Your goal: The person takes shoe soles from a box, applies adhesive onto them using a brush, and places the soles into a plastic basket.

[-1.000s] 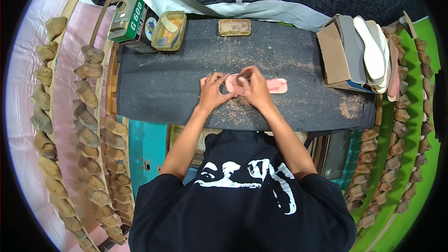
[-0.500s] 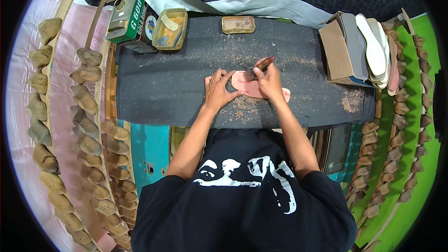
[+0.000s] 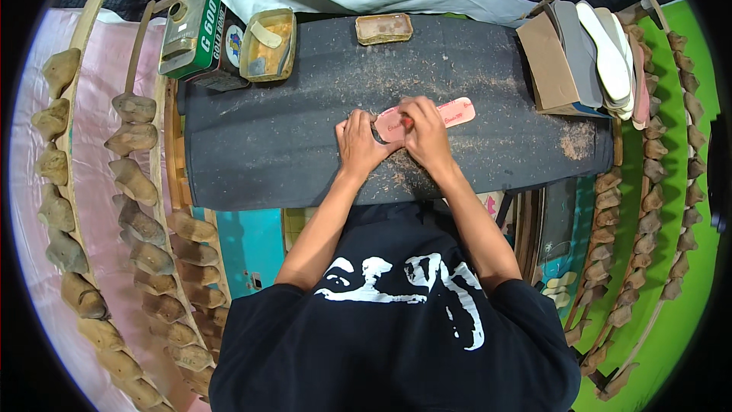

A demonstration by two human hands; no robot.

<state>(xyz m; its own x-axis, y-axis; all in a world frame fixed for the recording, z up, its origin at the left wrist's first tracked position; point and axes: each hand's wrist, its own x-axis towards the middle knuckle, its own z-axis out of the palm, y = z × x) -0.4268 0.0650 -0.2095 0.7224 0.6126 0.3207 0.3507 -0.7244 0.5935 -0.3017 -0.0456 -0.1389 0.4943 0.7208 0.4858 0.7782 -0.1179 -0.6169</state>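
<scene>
A pink, sole-shaped insole (image 3: 460, 111) with red handwriting lies slantwise on the dark cloth of the table. My left hand (image 3: 360, 143) curves round its rounded left end, thumb along the near edge and fingers at the far edge. Over the middle of the insole, my right hand (image 3: 428, 137) is closed on a short tool with a dark red handle (image 3: 408, 120). The tool's working end is hidden by my fingers. Pale shavings (image 3: 404, 172) are scattered on the cloth near my hands.
At the back left stand a green-and-white metal can (image 3: 191, 38) and a tub (image 3: 268, 46) with scraps. A small shallow dish (image 3: 383, 29) is at the back. A cardboard box (image 3: 549, 69) of insoles stands right. Racks of wooden shoe lasts (image 3: 131, 138) flank the table.
The insole has turned, its right end swinging away from me. My right hand has moved slightly left and the tool has tipped, hiding its broad dark end. My left hand stays at the insole's left end.
</scene>
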